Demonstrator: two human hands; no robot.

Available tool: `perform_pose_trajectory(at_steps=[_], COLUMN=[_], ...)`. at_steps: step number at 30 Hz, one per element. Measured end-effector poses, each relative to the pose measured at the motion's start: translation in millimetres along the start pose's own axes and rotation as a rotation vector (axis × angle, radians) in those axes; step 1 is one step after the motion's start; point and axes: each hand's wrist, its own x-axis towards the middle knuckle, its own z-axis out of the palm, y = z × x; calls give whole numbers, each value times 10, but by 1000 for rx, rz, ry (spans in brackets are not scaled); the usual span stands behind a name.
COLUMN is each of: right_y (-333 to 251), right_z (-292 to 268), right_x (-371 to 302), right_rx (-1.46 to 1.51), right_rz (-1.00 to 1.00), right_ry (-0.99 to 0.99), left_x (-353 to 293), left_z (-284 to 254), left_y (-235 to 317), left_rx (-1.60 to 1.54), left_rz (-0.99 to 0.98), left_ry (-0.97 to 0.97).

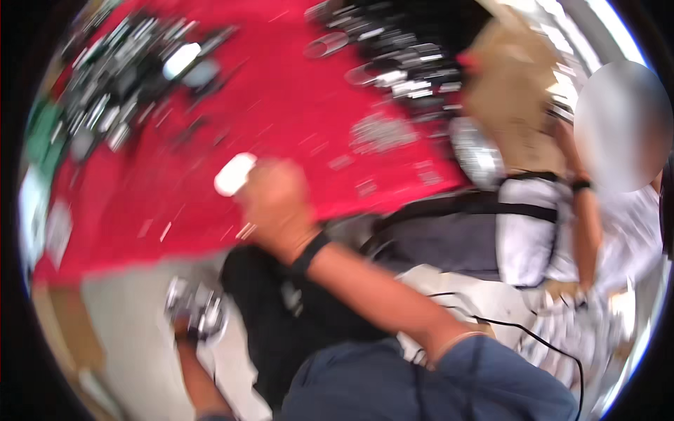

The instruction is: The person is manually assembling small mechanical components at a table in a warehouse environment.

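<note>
My right hand (277, 203), with a black band on its wrist, reaches over the red cloth (281, 98). Its fingers look closed on a small white, rounded object (235, 174), whose kind motion blur hides. Low on the left, beyond the cloth's near edge, is my left hand (184, 330). It appears to grip a shiny silver bundle (200, 309), which covers most of the fingers. Whether that is loose metal pieces or pieces in clear wrapping, I cannot tell.
Dark and silver metal parts (112, 77) pile up at the far left, with more shiny parts (414, 70) at the far right. Small silver pieces (382, 133) lie nearer. A person (618, 217) in white sits at right beside a brown cardboard box (516, 98). A black cable (540, 337) curves below.
</note>
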Motion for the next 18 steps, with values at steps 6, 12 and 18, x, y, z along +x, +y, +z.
perform_pose_trajectory(at_steps=[6, 12, 18], right_y=[-35, 249, 199], right_z=[-137, -68, -52], right_x=[192, 47, 31], right_rx=[104, -2, 2], right_rz=[129, 138, 126], right_ry=[63, -83, -65], left_x=[-344, -452, -578], left_z=[-85, 235, -26], left_y=[-475, 624, 657], left_rx=[-307, -980, -520], left_rz=[-93, -579, -535], left_ry=[280, 32, 66])
